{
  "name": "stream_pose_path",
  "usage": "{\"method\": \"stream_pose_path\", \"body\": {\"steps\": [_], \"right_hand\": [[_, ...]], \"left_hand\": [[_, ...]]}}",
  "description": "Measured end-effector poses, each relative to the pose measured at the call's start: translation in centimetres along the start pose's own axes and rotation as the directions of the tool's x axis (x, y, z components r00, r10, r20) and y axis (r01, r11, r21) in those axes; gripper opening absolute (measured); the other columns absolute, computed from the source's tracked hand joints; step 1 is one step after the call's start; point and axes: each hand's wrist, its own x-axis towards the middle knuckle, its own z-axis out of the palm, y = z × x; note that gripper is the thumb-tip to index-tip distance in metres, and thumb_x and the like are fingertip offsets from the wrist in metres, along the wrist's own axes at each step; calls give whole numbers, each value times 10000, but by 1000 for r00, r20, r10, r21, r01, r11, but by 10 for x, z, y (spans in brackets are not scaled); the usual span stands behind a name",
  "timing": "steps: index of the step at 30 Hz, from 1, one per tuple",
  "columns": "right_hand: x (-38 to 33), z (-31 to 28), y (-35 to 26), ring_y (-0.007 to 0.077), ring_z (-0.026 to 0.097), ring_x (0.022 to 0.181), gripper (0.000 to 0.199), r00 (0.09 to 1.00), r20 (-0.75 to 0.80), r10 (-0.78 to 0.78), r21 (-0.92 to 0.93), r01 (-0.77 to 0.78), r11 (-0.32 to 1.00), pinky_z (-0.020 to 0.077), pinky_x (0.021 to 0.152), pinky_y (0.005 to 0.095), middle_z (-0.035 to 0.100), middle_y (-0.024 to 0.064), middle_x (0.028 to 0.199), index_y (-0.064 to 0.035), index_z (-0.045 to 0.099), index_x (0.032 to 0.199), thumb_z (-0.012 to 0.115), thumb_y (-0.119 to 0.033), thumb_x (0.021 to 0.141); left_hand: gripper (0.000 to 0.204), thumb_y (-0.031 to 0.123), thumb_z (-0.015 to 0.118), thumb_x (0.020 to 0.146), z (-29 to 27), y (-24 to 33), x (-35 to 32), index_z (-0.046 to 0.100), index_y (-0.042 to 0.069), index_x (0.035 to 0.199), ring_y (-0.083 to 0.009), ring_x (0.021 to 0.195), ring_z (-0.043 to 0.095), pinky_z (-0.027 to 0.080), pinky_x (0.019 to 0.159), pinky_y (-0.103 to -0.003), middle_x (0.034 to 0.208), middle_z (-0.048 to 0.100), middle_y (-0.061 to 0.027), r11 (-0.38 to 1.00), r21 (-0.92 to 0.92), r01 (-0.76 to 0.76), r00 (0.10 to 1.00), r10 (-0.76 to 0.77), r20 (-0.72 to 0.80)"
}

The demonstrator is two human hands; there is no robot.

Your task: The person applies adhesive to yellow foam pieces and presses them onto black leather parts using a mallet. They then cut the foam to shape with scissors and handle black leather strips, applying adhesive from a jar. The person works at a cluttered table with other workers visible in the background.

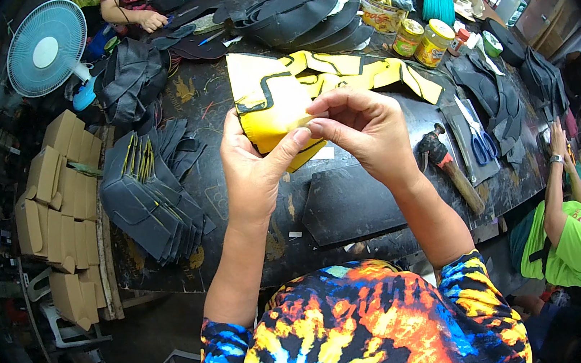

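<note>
My left hand (248, 161) is closed round the lower left edge of a yellow sheet piece (270, 104) with black line markings, thumb in front. The piece is raised above the dark worktable and bends toward me. Beside its right edge, my right hand (364, 129) pinches thumb and forefinger together, close to my left thumb tip. Something small and pale shows at those fingertips, too small to name. Behind lies a folded yellow strip (379, 73) with black markings. Below my hands a flat black panel (352, 206) rests on the table.
Left stand stacked black panels (150, 191), cardboard boxes (64, 195) and a fan (46, 52). To the right lie a hammer (452, 169) and blue-handled scissors (480, 140). Jars (434, 42) and black pieces (307, 20) sit farther back. Other people work at the far left and right.
</note>
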Motion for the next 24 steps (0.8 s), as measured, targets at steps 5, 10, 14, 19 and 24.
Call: {"method": "stream_pose_path", "body": {"steps": [5, 10, 14, 19, 24], "right_hand": [[-9, 4, -1, 86, 684, 868, 208, 994, -80, -70, 2, 71, 997, 563, 802, 237, 727, 43, 955, -3, 712, 1084, 775, -49, 891], [-18, 1, -4, 63, 647, 765, 152, 986, -67, -153, -168, 140, 976, 494, 645, 205, 720, 14, 888, -43, 742, 987, 807, -102, 864], [-18, -4, -2, 110, 587, 875, 116, 948, -21, -317, -400, 282, 872, 471, 704, 259, 663, 19, 925, -50, 722, 917, 796, -123, 864], [-13, -1, 6, 117, 562, 908, 127, 981, -51, -187, -259, 168, 951, 455, 787, 258, 619, 6, 917, -53, 664, 917, 739, -156, 917], [-11, 4, 10, 55, 537, 838, 118, 996, -7, 92, 83, -91, 992, 450, 778, 236, 590, -37, 896, -53, 622, 956, 684, -152, 975]], "left_hand": [[520, -24, 784, 853, -2, 1, 0, 481, -3, 1275, -186, 1099, 671, 552, 977, -332, 1203, 664, -129, 999, -17, -32, 999, 32, 1], [523, -35, 774, 857, -8, 2, -2, 479, 7, 1287, -188, 1101, 674, 557, 974, -337, 1204, 667, -123, 998, -27, -50, 998, 51, 48], [536, -27, 785, 850, -11, 1, -3, 484, 6, 1293, -190, 1096, 677, 561, 967, -334, 1203, 670, -119, 998, -44, -48, 996, 51, 68], [540, -9, 794, 852, -12, -1, -6, 492, 5, 1299, -187, 1089, 680, 565, 952, -322, 1208, 671, -115, 1000, -18, -23, 996, 24, 87], [543, 4, 792, 858, -10, -3, -6, 494, 8, 1312, -177, 1093, 673, 548, 963, -316, 1215, 672, -110, 1000, -22, 1, 997, 1, 75]]}}
